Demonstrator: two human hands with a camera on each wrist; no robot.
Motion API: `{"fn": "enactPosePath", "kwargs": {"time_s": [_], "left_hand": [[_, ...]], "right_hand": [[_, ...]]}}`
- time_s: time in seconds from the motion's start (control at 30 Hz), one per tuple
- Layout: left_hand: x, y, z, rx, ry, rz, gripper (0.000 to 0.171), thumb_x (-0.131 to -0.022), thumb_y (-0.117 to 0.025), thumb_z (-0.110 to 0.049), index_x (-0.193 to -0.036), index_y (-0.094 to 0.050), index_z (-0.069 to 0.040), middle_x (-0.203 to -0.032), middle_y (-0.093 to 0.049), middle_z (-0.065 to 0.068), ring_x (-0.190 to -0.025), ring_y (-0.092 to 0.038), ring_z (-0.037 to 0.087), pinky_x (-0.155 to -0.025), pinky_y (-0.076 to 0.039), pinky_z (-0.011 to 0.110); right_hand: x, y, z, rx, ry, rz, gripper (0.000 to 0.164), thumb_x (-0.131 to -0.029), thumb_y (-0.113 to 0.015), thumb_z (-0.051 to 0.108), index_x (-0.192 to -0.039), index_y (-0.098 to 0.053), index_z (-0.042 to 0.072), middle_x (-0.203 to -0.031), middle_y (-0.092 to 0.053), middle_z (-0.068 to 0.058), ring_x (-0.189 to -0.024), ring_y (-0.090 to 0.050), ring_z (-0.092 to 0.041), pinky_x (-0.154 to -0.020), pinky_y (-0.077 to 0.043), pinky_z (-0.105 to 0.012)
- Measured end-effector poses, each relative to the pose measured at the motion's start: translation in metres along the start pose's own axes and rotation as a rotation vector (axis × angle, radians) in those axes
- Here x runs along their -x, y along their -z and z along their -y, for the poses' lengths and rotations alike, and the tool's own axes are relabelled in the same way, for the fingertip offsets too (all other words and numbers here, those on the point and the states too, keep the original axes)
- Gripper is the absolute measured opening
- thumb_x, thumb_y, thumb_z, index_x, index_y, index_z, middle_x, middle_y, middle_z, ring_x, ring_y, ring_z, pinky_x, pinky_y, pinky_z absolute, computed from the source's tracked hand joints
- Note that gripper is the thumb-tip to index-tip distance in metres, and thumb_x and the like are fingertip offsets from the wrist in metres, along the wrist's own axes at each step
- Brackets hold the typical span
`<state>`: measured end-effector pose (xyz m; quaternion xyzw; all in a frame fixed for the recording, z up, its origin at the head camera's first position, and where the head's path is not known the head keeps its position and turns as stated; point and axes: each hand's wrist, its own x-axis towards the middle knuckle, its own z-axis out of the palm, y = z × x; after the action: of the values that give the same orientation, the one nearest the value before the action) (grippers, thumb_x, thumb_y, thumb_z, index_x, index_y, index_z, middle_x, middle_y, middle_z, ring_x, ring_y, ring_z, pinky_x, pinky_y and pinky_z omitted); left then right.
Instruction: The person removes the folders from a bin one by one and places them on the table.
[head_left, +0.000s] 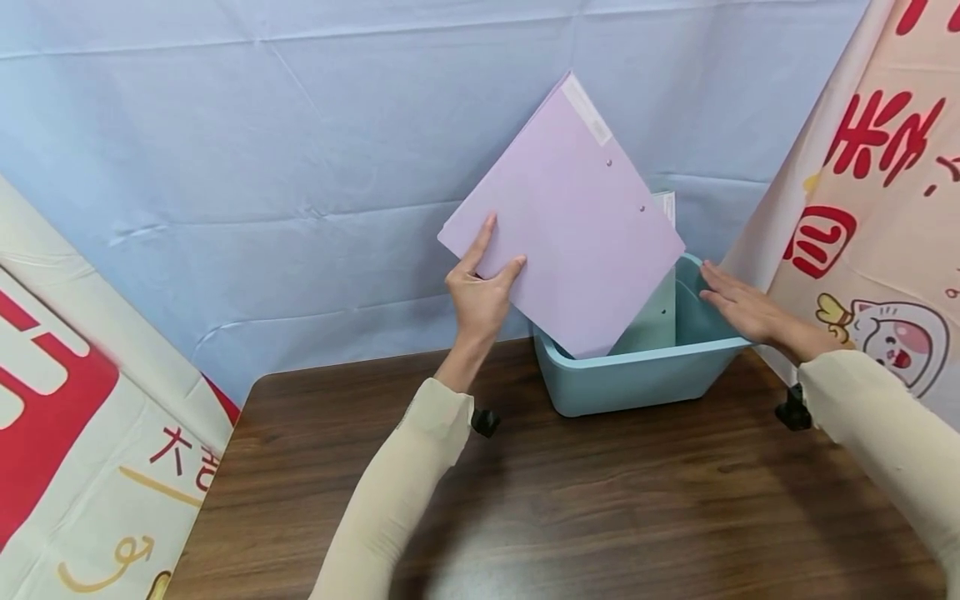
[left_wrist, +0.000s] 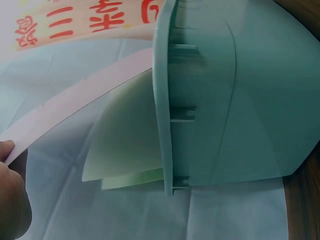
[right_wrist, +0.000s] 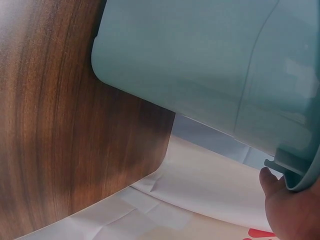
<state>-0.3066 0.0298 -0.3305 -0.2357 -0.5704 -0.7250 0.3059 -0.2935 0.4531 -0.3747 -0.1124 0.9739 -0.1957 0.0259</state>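
Observation:
A lilac file folder (head_left: 566, 208) with a white label and two rivets is tilted on one corner over the pale blue-green plastic bin (head_left: 637, 379), its lower corner inside the rim. My left hand (head_left: 480, 296) pinches the folder near its left corner, thumb across the front face. In the left wrist view that thumb (left_wrist: 12, 200) shows at the folder's edge. Behind it, a light green folder (head_left: 654, 321) stands in the bin, partly hidden. My right hand (head_left: 742, 308) rests at the bin's right end, fingers extended over the rim; the right wrist view shows a fingertip right under the rim.
The bin stands at the back of a dark wooden table (head_left: 540, 500). A pale blue cloth (head_left: 300, 167) hangs behind it. Printed banners with red characters hang at the left (head_left: 60, 400) and right (head_left: 885, 200), the right one close to my right hand.

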Motion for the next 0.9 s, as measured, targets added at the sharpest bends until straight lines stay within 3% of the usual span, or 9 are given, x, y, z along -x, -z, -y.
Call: {"fn": "enactPosePath", "kwargs": {"time_s": [0.43,0.9], "left_hand": [[0.002,0.018,-0.011,0.053,0.057,-0.140,0.076,-0.078,-0.086,0.014,-0.146,-0.065,-0.014,-0.151,-0.062,-0.003,-0.131,-0.062,0.017,-0.105,-0.055,0.035],[-0.003,0.034,-0.024,0.191,0.098,-0.182,0.082,-0.079,-0.082,0.020,-0.150,-0.061,-0.016,-0.152,-0.061,-0.002,-0.133,-0.062,0.020,-0.103,-0.057,0.037]], "right_hand": [[0.000,-0.001,-0.002,0.012,0.008,-0.002,0.071,-0.117,-0.029,0.037,-0.166,0.003,-0.003,-0.173,0.008,-0.028,-0.159,0.004,-0.052,-0.123,-0.004,-0.075],[0.000,0.001,0.001,0.007,0.001,0.010,0.070,-0.117,-0.030,0.035,-0.166,0.004,-0.003,-0.173,0.009,-0.028,-0.160,0.005,-0.051,-0.124,-0.003,-0.074]]}}
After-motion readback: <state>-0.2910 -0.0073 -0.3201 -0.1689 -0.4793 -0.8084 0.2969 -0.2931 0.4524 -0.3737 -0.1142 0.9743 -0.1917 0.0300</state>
